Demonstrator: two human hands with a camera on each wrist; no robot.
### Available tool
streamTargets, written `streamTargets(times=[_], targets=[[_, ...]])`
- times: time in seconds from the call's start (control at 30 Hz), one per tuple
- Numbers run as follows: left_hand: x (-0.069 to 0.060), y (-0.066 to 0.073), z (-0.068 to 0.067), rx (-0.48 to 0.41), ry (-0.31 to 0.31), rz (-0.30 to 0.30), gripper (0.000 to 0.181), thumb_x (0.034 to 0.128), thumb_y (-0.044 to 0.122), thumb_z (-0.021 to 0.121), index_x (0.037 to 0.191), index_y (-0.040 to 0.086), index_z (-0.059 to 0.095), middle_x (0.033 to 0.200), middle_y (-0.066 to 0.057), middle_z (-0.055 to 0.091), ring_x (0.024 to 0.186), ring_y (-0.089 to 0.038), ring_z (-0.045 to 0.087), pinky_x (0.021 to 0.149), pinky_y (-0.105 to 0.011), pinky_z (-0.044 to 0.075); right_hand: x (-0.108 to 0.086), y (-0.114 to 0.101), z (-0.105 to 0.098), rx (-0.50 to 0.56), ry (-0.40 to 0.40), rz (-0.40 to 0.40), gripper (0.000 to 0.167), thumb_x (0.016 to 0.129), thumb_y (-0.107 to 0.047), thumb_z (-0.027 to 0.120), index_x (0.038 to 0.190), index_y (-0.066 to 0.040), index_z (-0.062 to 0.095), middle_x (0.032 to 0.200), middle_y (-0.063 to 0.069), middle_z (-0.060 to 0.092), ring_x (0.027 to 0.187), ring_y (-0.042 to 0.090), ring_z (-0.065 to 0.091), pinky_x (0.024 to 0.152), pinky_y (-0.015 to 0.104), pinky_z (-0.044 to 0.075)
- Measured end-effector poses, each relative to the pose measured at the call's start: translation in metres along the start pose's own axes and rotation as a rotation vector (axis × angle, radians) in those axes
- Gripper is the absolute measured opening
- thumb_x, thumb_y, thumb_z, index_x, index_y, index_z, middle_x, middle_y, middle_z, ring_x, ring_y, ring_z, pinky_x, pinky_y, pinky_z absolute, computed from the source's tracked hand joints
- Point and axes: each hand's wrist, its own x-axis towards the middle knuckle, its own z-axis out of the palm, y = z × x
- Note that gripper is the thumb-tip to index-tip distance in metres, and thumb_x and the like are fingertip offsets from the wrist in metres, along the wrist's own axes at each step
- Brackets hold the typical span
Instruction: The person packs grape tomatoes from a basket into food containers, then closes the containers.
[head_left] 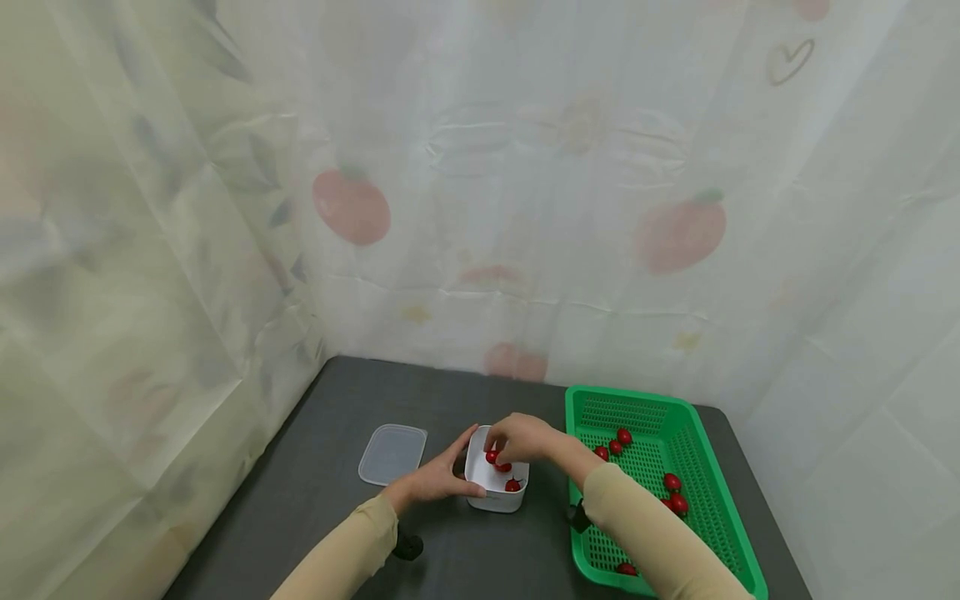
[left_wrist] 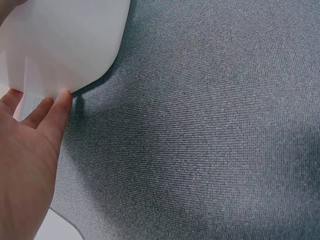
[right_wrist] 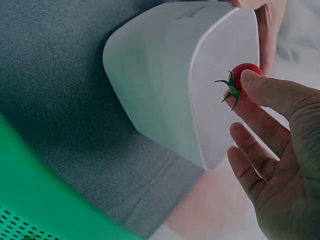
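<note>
A white plastic container (head_left: 498,502) stands uncovered on the dark table, with cherry tomatoes inside, one a red cherry tomato (head_left: 512,485) near its front edge. My left hand (head_left: 437,480) grips the container from the left, thumb at the front and fingers toward the back; its fingers (left_wrist: 61,107) touch the white wall. Over the opening, my right hand (head_left: 521,438) pinches a cherry tomato (right_wrist: 245,75) between thumb and index finger. Green sepals show on that tomato, and the other right fingers are loosely bent.
A green perforated basket (head_left: 720,483) on the right holds several cherry tomatoes (head_left: 678,503), with the right forearm crossing over it. To the container's left lies a translucent lid (head_left: 392,454). A printed curtain (head_left: 465,250) hangs behind the table and along its sides.
</note>
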Motion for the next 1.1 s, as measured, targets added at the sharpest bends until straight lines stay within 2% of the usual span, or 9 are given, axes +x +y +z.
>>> streamTargets(times=[0.2, 0.53, 0.77, 1.1], targets=[[0.0, 0.0, 0.0, -0.004, -0.004, 0.002, 0.113, 0.0895, 0.028, 0.082, 0.164, 0.035, -0.003, 0.169, -0.014, 0.01, 0.144, -0.035, 0.037, 0.106, -0.047, 0.045, 0.0, -0.002, 0.004, -0.042, -0.015, -0.025, 0.018, 0.089, -0.014, 0.08, 0.105, -0.021, 0.077, 0.09, -0.01, 0.068, 0.074, 0.004, 0.058, 0.066, 0.025, 0.051], [0.0, 0.001, 0.0, -0.02, -0.013, 0.009, 0.114, 0.0903, 0.024, 0.082, 0.164, 0.033, -0.004, 0.169, -0.016, 0.01, 0.143, -0.036, 0.037, 0.106, -0.049, 0.044, 0.001, -0.001, 0.004, -0.101, -0.02, -0.026, 0.023, 0.09, -0.017, 0.079, 0.113, -0.017, 0.078, 0.092, -0.008, 0.07, 0.079, 0.005, 0.058, 0.07, 0.027, 0.052], [0.001, 0.001, 0.0, -0.015, -0.01, 0.007, 0.113, 0.0904, 0.023, 0.081, 0.164, 0.033, -0.004, 0.168, -0.018, 0.012, 0.141, -0.039, 0.039, 0.104, -0.047, 0.046, -0.005, 0.001, -0.004, -0.119, 0.013, -0.008, 0.024, 0.09, -0.021, 0.078, 0.115, -0.019, 0.078, 0.099, -0.007, 0.071, 0.093, 0.01, 0.055, 0.079, 0.032, 0.051], [0.001, -0.001, 0.001, 0.023, 0.019, -0.017, 0.114, 0.0879, 0.029, 0.084, 0.165, 0.032, -0.001, 0.167, -0.016, 0.017, 0.144, -0.039, 0.034, 0.109, -0.054, 0.04, -0.025, 0.012, -0.025, -0.127, 0.073, -0.013, 0.021, 0.092, -0.024, 0.078, 0.113, -0.024, 0.077, 0.102, -0.008, 0.072, 0.097, 0.012, 0.054, 0.084, 0.036, 0.051]])
